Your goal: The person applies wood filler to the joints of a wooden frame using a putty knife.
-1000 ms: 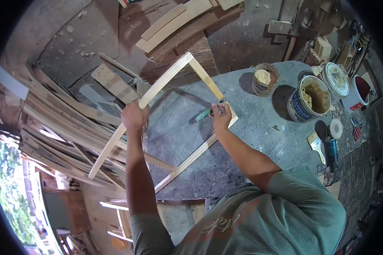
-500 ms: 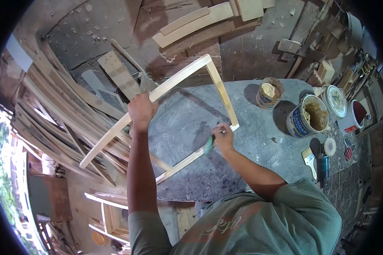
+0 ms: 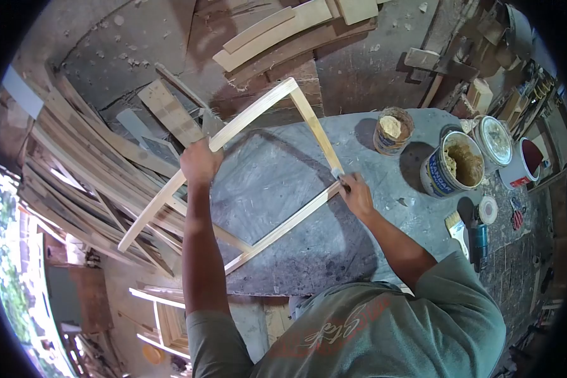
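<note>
A pale wooden frame [image 3: 252, 118] is held tilted over the grey work table, its far corner raised. My left hand [image 3: 200, 162] is closed around the frame's upper left rail. At the right corner of the frame is my right hand [image 3: 357, 194], its fingers closed on a small putty knife [image 3: 337, 173]. The knife's light blade lies against the wood where two pieces meet; most of its handle is hidden by my fingers.
On the table [image 3: 283, 189], a small tub [image 3: 394, 133] and a larger bucket [image 3: 465, 165] hold tan paste. A lidded bucket [image 3: 494, 142], a brush [image 3: 458, 233] and a tape roll [image 3: 487, 210] are at the right. Curved wooden strips [image 3: 88, 135] are piled at the left.
My right hand has moved right and up along the lower rail to the frame's right corner, with the putty knife. The left hand keeps its grip; the view has shifted slightly.
</note>
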Demonstrator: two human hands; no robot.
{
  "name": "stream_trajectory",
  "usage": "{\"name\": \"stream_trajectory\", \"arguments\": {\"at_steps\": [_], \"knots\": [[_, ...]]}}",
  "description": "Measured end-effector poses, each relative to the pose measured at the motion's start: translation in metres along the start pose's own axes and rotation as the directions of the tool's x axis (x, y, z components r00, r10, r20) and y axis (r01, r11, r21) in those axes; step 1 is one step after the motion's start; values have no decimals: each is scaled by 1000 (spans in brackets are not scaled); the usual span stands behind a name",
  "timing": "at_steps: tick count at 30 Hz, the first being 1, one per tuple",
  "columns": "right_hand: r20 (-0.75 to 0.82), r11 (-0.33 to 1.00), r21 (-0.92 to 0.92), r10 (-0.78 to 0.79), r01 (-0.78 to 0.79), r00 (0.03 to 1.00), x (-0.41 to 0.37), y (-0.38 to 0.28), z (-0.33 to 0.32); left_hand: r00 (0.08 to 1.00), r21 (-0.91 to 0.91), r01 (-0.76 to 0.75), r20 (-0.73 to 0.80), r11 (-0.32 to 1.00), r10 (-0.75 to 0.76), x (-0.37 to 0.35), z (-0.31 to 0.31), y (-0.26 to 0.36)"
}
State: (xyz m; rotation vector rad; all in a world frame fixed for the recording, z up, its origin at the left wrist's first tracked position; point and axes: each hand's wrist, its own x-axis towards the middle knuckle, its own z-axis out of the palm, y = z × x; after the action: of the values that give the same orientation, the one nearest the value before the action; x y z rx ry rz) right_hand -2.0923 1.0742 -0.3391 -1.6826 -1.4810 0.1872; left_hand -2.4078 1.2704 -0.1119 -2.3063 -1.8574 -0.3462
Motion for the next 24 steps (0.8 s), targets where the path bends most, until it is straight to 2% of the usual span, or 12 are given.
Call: {"name": "stream_trajectory", "arguments": {"at_steps": [3,4,6,9,12,16,19,20,24], "knots": [[-4,990,100,101,-100,995,-33,11,-10,1000,2,14,4,1000,-14,2,5,-3],[2,948,230,225,-220,974,-41,13,-8,1000,7,16,5,1000,-16,3,7,-4],[49,776,468,455,-423,889,-55,18,4,1000,-1,5,11,1000,-5,6,10,-6],[95,440,750,668,-494,738,-55,18,25,1000,36,5,21,999,-5,9,10,-5],[165,336,780,703,-527,692,-55,18,47,999,24,14,41,1000,-15,12,10,-4],[224,242,799,729,-550,647,-52,3,56,995,45,45,82,998,-49,17,14,-8],[95,323,810,752,-490,653,-44,-6,69,995,55,41,91,998,-46,19,18,-11],[18,393,791,750,-468,661,-40,-8,75,995,55,36,96,998,-41,20,18,-11],[-27,388,798,787,-461,617,-32,-12,108,997,34,9,70,999,-11,15,11,-7]]}}
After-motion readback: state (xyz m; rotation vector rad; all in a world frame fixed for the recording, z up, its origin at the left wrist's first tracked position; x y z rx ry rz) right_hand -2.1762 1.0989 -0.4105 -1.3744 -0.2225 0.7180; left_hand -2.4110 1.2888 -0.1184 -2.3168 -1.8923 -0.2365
